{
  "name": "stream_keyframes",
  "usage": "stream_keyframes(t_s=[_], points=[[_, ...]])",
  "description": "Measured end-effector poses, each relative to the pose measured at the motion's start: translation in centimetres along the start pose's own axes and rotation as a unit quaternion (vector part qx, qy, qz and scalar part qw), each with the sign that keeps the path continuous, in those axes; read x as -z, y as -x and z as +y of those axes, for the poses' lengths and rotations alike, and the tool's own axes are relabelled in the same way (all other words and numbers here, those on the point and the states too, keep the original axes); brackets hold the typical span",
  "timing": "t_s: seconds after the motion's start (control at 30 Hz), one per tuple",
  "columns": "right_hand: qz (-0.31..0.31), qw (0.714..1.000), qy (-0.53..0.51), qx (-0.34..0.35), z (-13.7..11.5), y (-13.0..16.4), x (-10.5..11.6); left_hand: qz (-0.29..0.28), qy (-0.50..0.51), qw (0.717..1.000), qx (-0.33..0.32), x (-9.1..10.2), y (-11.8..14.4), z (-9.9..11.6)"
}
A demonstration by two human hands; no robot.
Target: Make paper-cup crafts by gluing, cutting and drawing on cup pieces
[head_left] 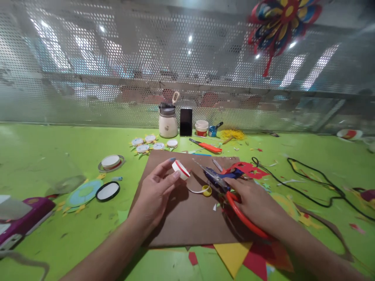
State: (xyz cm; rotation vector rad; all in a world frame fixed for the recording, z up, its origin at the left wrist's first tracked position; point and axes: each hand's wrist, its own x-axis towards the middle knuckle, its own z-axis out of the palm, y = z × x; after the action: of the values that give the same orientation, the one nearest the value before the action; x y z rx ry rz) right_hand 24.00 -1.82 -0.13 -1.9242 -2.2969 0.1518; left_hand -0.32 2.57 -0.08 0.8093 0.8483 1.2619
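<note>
Between the thumb and fingers of my left hand [155,189] is a short white round cup piece with a red stripe [181,170], tilted above the board. My right hand [254,199] grips red-handled scissors [247,220], their blades pointing up and left, apart from the cup piece. Behind the blades lies a dark blue object [234,173], partly hidden, whose kind I cannot make out. A thin white strip [196,191] and a small yellow round piece [207,191] rest on the brown board [187,218] under my hands.
At the back stand a white jug [168,125], a phone [186,123] and paint pots [201,128]. An orange cutter knife [208,146] lies beyond the board. Left are a black-rimmed disc [108,191] and a purple device [27,218]; right, a black cord [293,189].
</note>
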Motion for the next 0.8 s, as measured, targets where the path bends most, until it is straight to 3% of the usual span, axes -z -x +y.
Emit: stream_keyframes(t_s=[0.33, 0.5, 0.67, 0.8], points=[[-0.022, 1.000, 0.016, 0.006, -2.7, 1.6, -0.5, -0.039, 0.089, 0.993, -0.068, 0.3, -0.4, 0.6], [-0.022, 0.999, 0.002, 0.035, -3.7, 2.2, -1.4, -0.054, 0.031, 0.992, -0.107, 0.2, -0.1, 0.2], [-0.027, 0.997, -0.031, 0.072, -3.7, 2.1, -1.8, -0.027, -0.055, 0.992, -0.113, -0.9, 1.5, 0.3], [-0.045, 0.994, -0.047, 0.083, -3.7, 2.0, -1.4, -0.014, -0.100, 0.983, -0.156, -1.2, 2.0, 0.2]])
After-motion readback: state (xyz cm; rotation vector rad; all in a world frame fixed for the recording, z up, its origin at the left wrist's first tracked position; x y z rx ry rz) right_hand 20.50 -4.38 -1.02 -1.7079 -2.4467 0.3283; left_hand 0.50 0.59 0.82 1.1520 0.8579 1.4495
